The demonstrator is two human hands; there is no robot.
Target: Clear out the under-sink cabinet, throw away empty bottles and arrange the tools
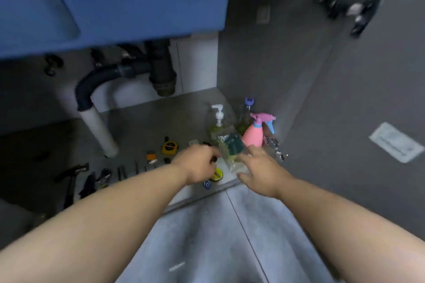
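While both bare forearms reach into the open under-sink cabinet, the left hand is curled around a small dark object that is too blurred to identify, and the right hand rests with fingers spread on a crumpled clear plastic bag holding a dark green flat item; whether the right hand actually grips the bag cannot be told. Behind the bag, in the right rear corner of the grey cabinet floor, stand three containers close together: a clear pump bottle with a white dispenser holding a little yellow-green liquid at its base, a clear bottle with a pale blue cap likewise holding a low level of yellow-green liquid, and a pink spray bottle with a pink and blue trigger head whose contents are not visible. Along the front of the floor, left of the hands, lie a hammer, dark pliers, several thin dark bits and a yellow tape measure. A black drain pipe runs overhead.
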